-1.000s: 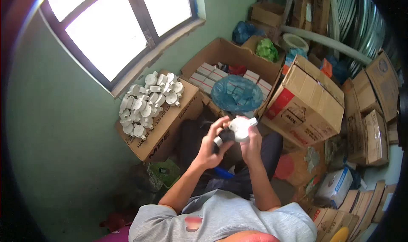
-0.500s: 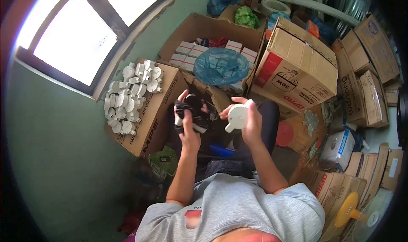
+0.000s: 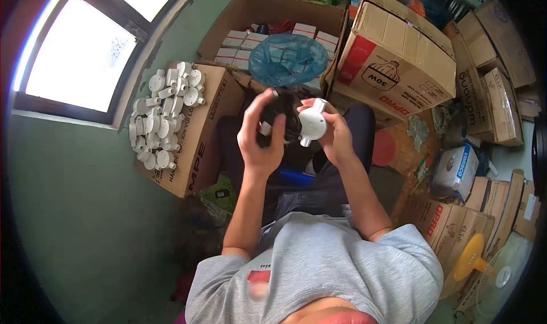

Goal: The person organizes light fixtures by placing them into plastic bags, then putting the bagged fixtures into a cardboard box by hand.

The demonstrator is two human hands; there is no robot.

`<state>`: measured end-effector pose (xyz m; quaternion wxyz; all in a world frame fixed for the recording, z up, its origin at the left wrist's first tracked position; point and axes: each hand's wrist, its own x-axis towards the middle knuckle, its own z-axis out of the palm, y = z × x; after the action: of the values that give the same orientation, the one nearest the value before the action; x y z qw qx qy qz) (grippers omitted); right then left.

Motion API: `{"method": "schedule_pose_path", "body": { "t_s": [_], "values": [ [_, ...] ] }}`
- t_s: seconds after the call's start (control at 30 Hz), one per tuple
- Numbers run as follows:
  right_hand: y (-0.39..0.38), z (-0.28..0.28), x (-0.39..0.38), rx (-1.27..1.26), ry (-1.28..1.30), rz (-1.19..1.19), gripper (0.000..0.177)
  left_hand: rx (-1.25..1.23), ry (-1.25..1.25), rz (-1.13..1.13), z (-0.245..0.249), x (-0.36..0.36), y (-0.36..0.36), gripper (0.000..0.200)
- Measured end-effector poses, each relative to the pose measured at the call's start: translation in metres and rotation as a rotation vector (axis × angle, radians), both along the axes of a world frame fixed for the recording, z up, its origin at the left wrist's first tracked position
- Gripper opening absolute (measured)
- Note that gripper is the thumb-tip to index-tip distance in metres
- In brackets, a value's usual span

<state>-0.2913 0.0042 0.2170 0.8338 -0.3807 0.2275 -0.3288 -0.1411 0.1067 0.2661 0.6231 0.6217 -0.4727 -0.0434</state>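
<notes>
Left hand [image 3: 259, 142] — curled around dark bundle [image 3: 286, 114]

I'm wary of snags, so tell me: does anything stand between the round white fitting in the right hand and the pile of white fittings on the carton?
Yes: in this view, the left hand and the dark bundle it holds lie between the round fitting and the pile. Relative heights are unclear.
</notes>
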Motion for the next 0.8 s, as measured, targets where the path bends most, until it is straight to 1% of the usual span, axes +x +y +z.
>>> {"method": "schedule_pose_path", "body": {
  "t_s": [0.03,0.1,0.13,0.17,0.23,0.27,0.3,0.33,0.37,0.43,0.47,0.5,0.57,0.6,0.63,0.67,0.7,0.73,0.77,0.8],
  "values": [
    [0.005,0.009,0.002,0.010,-0.002,0.052,0.050,-0.018,0.102,-0.032,0.009,-0.003,-0.006,0.047],
    [0.011,-0.005,0.009,0.007,-0.056,0.019,0.058,0.021,-0.025,-0.125,0.009,-0.011,-0.016,0.048],
    [0.013,-0.011,0.021,-0.204,0.083,-0.199,0.065,0.013,-0.089,-0.228,-0.001,-0.019,-0.023,0.050],
    [0.008,-0.013,0.020,-0.207,0.079,-0.199,0.065,0.006,-0.063,-0.285,-0.009,-0.032,-0.025,0.054],
    [-0.011,-0.011,0.016,0.010,-0.100,-0.373,0.069,0.082,-0.236,-0.347,-0.018,-0.046,-0.019,0.063],
    [-0.022,-0.019,0.007,0.148,-0.156,-0.380,0.076,0.128,-0.205,-0.451,-0.020,-0.048,-0.014,0.065],
    [-0.036,-0.026,0.004,0.057,-0.088,-0.438,0.078,0.180,-0.166,-0.553,-0.021,-0.047,-0.009,0.068],
    [-0.036,-0.024,-0.003,0.051,-0.162,-0.345,0.079,0.200,-0.127,-0.593,-0.020,-0.040,-0.007,0.065],
    [-0.036,-0.023,-0.009,0.045,-0.235,-0.250,0.080,0.227,-0.021,-0.590,-0.017,-0.033,-0.003,0.059],
    [-0.029,-0.018,-0.005,-0.042,-0.046,-0.306,0.081,0.077,0.013,-0.446,-0.008,-0.020,-0.009,0.054],
    [-0.023,-0.014,0.001,-0.057,0.001,-0.318,0.082,0.033,-0.002,-0.332,-0.002,-0.017,-0.015,0.051],
    [-0.018,-0.022,0.000,-0.073,-0.001,-0.233,0.085,0.008,-0.027,-0.274,0.000,-0.014,-0.023,0.051],
    [-0.011,-0.035,-0.005,-0.055,-0.054,-0.080,0.084,0.001,-0.188,-0.280,0.005,-0.017,-0.040,0.053],
    [0.005,-0.004,0.019,0.098,0.027,-0.374,0.082,0.090,-0.159,-0.320,0.001,-0.031,-0.041,0.059],
    [0.004,-0.013,0.016,0.171,-0.068,-0.369,0.079,0.047,-0.254,-0.389,-0.005,-0.039,-0.044,0.058],
    [-0.008,-0.037,0.001,0.136,-0.197,-0.272,0.080,0.083,-0.289,-0.487,-0.008,-0.038,-0.040,0.057],
    [-0.018,-0.034,-0.005,0.096,-0.327,-0.181,0.082,0.116,-0.328,-0.590,-0.005,-0.039,-0.036,0.057],
    [-0.013,-0.025,-0.004,0.140,-0.111,-0.390,0.085,0.132,-0.316,-0.585,-0.003,-0.045,-0.032,0.055],
    [-0.018,-0.035,-0.006,0.046,-0.027,-0.480,0.088,0.135,-0.311,-0.593,-0.001,-0.042,-0.027,0.055],
    [-0.025,-0.049,-0.012,0.036,-0.055,-0.455,0.088,0.280,-0.139,-0.650,0.002,-0.032,-0.021,0.052]
  ]
}}
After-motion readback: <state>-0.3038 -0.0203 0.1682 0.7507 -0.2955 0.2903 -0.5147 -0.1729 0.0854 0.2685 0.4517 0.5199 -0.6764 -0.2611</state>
